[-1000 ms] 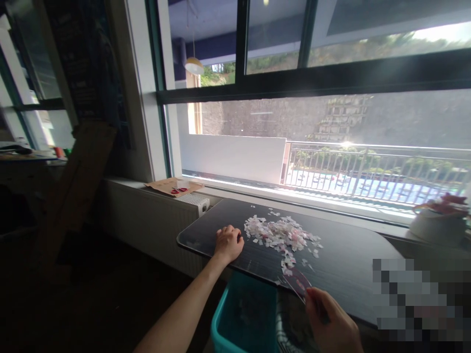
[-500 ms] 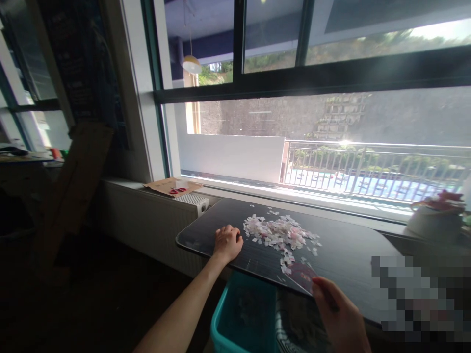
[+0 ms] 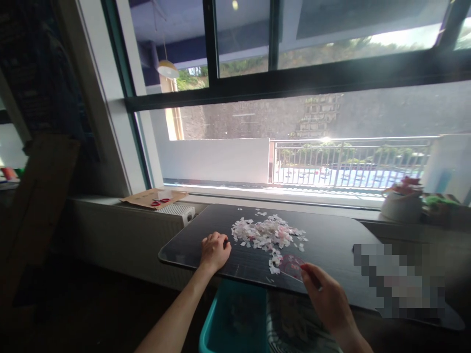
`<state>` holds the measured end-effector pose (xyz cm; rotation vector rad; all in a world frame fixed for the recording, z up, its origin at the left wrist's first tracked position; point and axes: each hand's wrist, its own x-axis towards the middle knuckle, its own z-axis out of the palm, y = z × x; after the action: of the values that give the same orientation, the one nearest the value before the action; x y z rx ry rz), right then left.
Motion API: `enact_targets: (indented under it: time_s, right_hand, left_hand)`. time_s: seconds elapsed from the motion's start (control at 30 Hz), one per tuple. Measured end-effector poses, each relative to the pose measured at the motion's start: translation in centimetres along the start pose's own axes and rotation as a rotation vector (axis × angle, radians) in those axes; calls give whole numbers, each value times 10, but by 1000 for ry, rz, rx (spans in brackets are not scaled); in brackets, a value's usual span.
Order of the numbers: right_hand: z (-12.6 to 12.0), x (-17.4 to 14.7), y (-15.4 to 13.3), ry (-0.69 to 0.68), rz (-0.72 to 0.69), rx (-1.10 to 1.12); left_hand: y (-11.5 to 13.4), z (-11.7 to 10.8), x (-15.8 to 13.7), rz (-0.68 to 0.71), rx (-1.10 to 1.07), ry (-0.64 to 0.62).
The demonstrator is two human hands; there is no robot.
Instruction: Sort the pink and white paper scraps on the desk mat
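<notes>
Basically, your R hand [image 3: 324,289] is at the table's front edge, thumb & fingers pinching the near corner of a clear card [image 3: 292,267] w/ faint reddish marks. The card is tilted, its far end right by the small tail of paper scraps [image 3: 265,232] that trails toward you from the main pile; can't tell if it's actually touching them. The pile itself is spread low across the middle of the dark table [image 3: 331,245], mostly white pcs w/ some pink, plus a few strays on the window side.

Your L hand [image 3: 215,252] rests on the tabletop just left of the pile, fingers curled, not spread; can't tell if anything's tucked under them. Its forearm crosses the table's front edge.

Below that edge, btwn your arms, there's a teal bin [image 3: 208,327]; contents too dim to make out. Right next to it is a b&w patterned item [image 3: 274,323], partly hidden, ID unclear. On the table's R end there's a pixelated patch [image 3: 401,282], so no detail there.

Over by the window, red-handled scissors [image 3: 161,202] lie on brown paper [image 3: 136,198] near the white radiator [image 3: 128,235]. On the sill at R, you've got a pale pot [image 3: 397,208] w/ a reddish plant. Outside: metal railing [image 3: 342,164], w/ a rock wall behind.
</notes>
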<state>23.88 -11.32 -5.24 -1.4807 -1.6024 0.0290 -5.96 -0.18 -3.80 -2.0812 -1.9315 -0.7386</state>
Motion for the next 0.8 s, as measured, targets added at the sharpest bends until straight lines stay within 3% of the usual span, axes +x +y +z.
enact_targets:
  time_s: [0.2,0.47,0.8]
  right_hand:
    - [-12,-7,8,52,66,-89]
    - [2,1,-9,-8,-91,6]
    - [-12,-8,0,15,-50,-25]
  left_hand:
    - [-1,2,0,-2,9,10]
    - [1,1,0,-4,18,10]
    - [-1,3,0,0,10,22]
